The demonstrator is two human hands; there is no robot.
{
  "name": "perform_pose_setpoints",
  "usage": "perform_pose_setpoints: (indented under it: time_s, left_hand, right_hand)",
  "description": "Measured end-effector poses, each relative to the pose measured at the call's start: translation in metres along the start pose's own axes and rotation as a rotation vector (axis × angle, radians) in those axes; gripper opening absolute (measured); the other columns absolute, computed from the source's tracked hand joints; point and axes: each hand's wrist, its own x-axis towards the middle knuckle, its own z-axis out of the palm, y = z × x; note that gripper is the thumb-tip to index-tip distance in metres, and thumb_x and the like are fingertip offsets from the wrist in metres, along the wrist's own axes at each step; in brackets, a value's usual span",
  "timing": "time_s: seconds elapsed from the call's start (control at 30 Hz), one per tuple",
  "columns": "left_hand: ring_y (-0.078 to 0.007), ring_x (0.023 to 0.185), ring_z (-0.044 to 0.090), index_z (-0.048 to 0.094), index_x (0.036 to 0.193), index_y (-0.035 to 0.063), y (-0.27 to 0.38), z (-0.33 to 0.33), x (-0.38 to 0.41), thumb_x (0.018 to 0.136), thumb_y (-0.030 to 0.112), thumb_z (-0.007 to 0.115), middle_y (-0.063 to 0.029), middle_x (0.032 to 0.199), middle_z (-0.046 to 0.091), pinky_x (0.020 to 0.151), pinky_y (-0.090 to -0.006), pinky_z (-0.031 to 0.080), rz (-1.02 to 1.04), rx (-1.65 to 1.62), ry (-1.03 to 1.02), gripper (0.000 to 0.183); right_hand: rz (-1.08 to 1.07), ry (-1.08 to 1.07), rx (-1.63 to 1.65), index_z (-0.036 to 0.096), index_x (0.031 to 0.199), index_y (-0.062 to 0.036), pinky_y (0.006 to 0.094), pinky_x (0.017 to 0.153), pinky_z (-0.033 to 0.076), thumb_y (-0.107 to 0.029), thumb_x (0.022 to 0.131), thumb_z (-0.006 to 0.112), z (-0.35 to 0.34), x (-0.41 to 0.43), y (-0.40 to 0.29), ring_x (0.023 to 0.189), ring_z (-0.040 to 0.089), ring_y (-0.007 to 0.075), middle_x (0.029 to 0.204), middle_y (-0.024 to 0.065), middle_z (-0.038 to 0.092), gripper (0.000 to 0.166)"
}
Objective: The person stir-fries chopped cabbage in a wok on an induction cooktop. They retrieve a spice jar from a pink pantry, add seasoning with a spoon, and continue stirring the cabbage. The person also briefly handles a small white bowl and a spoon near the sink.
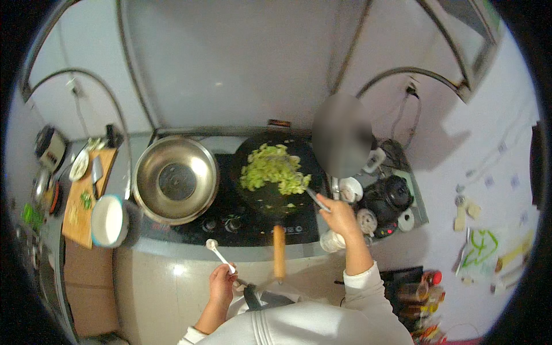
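Note:
My left hand (221, 280) pinches the handle of a small white measuring spoon (222, 258), held in front of the stove's edge. Its bowl seems to carry something pale. Gripped in my right hand (340, 215) is a metal-handled utensil (318, 200); its far end is hidden among the food. That end reaches into a dark frying pan (263, 211) with a wooden handle (279, 252) pointing towards me. Chopped light-green vegetables (271, 170) lie heaped in the pan, mostly towards its far side.
Left of the pan stands a large steel bowl (144, 181) on the black cooktop (224, 172). A cutting board (77, 207) with a knife (96, 170) and a white bowl (108, 221) lie farther left. Jars (366, 221) and a black appliance (384, 200) crowd the right side.

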Motion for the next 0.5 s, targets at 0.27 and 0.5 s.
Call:
perform_pose_setpoints:
  time_s: [0.27,0.5]
  left_hand:
    - [-0.0122,0.064,0.054,0.061,0.086,0.0008,-0.004,-0.003,-0.005,0.083,0.017,0.051,-0.0046,0.073,0.058,0.057,-0.0229,0.043,0.007,-0.055,0.059,0.019]
    - [-0.0116,0.063,0.052,0.06,0.082,0.0005,-0.005,-0.002,-0.004,0.082,0.016,0.05,-0.0039,0.071,0.056,0.059,-0.0222,0.042,0.008,-0.056,0.088,0.019]
  right_hand:
    - [-0.014,-0.094,-0.318,0.051,0.121,-0.0221,0.0443,0.068,0.046,-0.011,0.073,0.057,0.022,0.002,0.016,0.078,0.058,0.0375,0.082,0.0225,0.056,0.049]
    - [-0.173,-0.134,-0.331,0.054,0.117,-0.02,0.0445,0.063,0.048,-0.011,0.075,0.057,0.013,-0.008,0.014,0.068,0.059,0.0362,0.076,0.0195,0.058,0.043]
